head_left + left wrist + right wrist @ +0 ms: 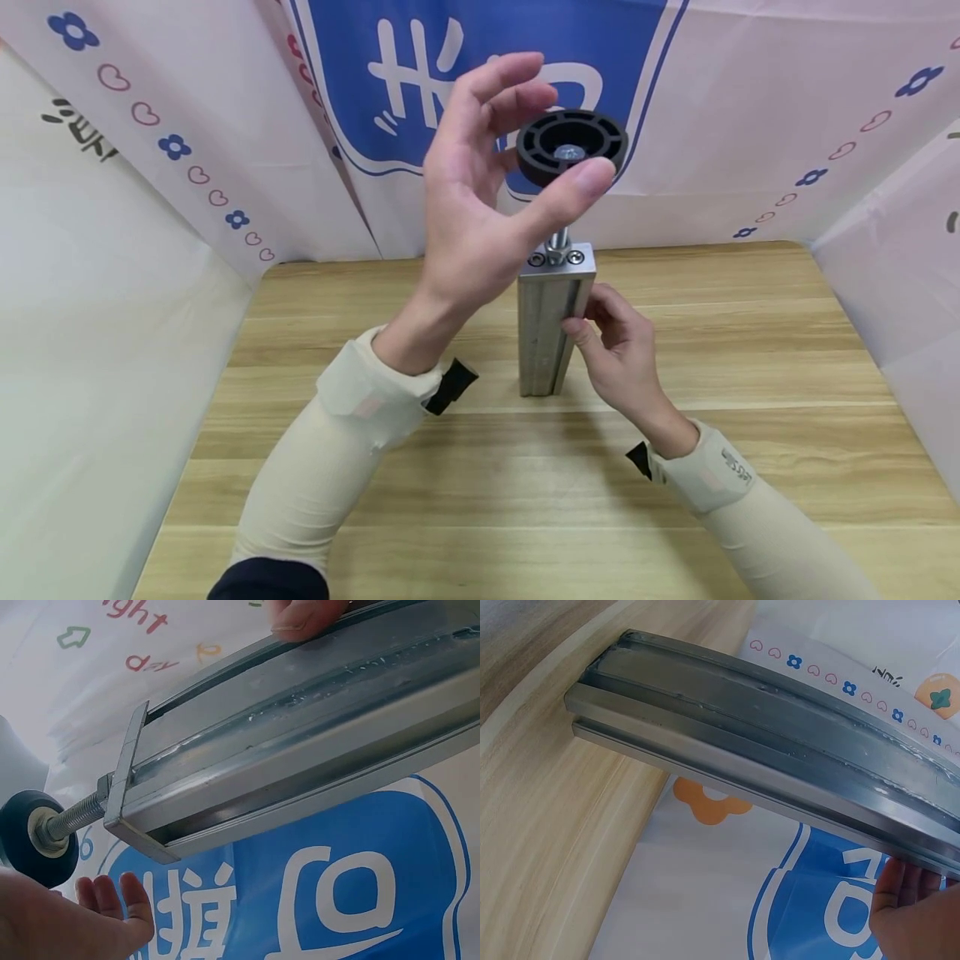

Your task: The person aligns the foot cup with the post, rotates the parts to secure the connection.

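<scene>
An aluminium profile [542, 333] stands upright over the wooden table, a metal plate screwed across its top end. From that plate rises a threaded stem with a nut [106, 784], carrying a round black levelling foot [529, 154]. Around the foot, my left hand [480, 200] has its fingers loosely curved and spread; the thumb overlaps the near rim in the head view, while the other fingertips are apart from it. Lower down, my right hand [621, 354] pinches the profile's right side, thumb on the near edge and fingers behind.
The wood-grain table [420, 517] spreads below both arms. A printed white cloth with a blue emblem [345, 75] hangs behind its far edge, and pale walls [97, 333] close in the sides. Black wrist-worn pieces [452, 387] stick out from the cuffs.
</scene>
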Motion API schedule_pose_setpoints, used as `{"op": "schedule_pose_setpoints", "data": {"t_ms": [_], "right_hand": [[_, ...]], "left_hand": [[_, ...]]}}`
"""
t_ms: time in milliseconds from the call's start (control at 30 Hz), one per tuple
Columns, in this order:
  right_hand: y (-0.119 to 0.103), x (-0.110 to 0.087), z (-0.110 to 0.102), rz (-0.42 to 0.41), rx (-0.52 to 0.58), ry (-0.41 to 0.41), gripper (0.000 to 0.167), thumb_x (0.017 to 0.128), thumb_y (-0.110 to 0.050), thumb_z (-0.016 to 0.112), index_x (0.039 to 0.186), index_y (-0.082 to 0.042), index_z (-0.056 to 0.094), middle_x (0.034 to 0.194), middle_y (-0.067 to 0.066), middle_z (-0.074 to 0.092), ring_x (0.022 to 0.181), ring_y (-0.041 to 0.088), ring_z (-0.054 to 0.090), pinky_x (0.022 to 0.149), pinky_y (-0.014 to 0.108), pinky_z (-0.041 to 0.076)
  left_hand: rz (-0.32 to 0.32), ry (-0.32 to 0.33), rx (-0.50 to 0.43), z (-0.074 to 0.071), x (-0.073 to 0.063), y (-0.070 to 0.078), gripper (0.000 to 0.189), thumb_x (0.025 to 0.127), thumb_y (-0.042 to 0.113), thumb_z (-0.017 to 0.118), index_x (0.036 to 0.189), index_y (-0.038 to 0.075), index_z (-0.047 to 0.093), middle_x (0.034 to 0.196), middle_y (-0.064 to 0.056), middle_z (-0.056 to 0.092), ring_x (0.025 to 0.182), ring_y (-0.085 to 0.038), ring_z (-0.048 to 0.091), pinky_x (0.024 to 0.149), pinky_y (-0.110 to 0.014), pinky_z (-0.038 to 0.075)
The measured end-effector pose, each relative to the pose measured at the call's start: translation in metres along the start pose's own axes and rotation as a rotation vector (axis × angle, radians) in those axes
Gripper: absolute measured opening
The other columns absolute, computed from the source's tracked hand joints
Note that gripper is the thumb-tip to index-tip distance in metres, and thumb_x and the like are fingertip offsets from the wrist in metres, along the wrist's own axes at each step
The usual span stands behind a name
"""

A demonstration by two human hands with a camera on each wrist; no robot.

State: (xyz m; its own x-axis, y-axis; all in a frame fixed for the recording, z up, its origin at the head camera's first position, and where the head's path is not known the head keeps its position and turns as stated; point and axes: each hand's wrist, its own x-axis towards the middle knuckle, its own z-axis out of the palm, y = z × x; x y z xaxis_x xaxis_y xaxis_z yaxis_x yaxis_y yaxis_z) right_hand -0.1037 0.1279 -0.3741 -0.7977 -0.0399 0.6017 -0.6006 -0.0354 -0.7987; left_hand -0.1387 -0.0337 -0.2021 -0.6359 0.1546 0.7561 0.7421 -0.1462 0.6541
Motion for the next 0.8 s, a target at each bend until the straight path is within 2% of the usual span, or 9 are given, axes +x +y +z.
{"op": "schedule_pose_setpoints", "data": {"t_ms": [100,200,367,567,800], "right_hand": [[-0.0001,-0.0005,0.0006,-0.001,0.007,0.003,0.063,0.098,-0.037,0.069,0.122,0.02,0.06,0.109,-0.011,0.07,0.095,0.007,0.063,0.086,0.02,0.055],[-0.0001,-0.0006,0.0012,-0.003,0.011,0.004,0.063,0.098,-0.037,0.069,0.122,0.021,0.06,0.11,-0.011,0.071,0.095,0.007,0.063,0.086,0.02,0.055],[-0.0003,-0.0004,0.0016,-0.005,0.009,0.005,0.064,0.097,-0.038,0.069,0.122,0.02,0.06,0.11,-0.012,0.071,0.095,0.007,0.063,0.085,0.02,0.055],[0.0004,-0.0004,0.0017,-0.004,0.003,0.006,0.066,0.097,-0.04,0.069,0.122,0.02,0.061,0.11,-0.012,0.071,0.094,0.007,0.063,0.085,0.02,0.055],[0.001,-0.0008,0.0011,0.006,-0.005,0.007,0.067,0.097,-0.042,0.068,0.123,0.02,0.061,0.11,-0.013,0.071,0.094,0.008,0.063,0.085,0.02,0.055]], "left_hand": [[-0.006,0.016,0.039,0.0009,0.0001,0.002,0.071,0.079,0.003,0.081,0.139,-0.013,0.048,0.119,-0.017,0.062,0.114,-0.02,0.059,0.094,-0.036,0.056],[-0.021,0.029,0.036,0.0013,-0.0004,0.003,0.069,0.079,0.003,0.082,0.137,-0.012,0.049,0.114,-0.016,0.064,0.111,-0.02,0.062,0.093,-0.036,0.057],[-0.031,0.028,-0.002,0.0003,-0.0024,0.0023,0.064,0.081,0.002,0.078,0.136,-0.013,0.048,0.118,-0.025,0.068,0.112,-0.023,0.066,0.096,-0.04,0.058],[-0.007,0.013,-0.023,-0.0018,-0.0059,-0.0014,0.061,0.085,0.004,0.072,0.137,-0.014,0.046,0.122,-0.031,0.069,0.111,-0.025,0.069,0.094,-0.036,0.055],[0.005,0.001,-0.118,-0.001,-0.0075,-0.0045,0.053,0.091,0.005,0.062,0.136,-0.017,0.045,0.125,-0.037,0.067,0.111,-0.031,0.071,0.094,-0.043,0.057]]}}
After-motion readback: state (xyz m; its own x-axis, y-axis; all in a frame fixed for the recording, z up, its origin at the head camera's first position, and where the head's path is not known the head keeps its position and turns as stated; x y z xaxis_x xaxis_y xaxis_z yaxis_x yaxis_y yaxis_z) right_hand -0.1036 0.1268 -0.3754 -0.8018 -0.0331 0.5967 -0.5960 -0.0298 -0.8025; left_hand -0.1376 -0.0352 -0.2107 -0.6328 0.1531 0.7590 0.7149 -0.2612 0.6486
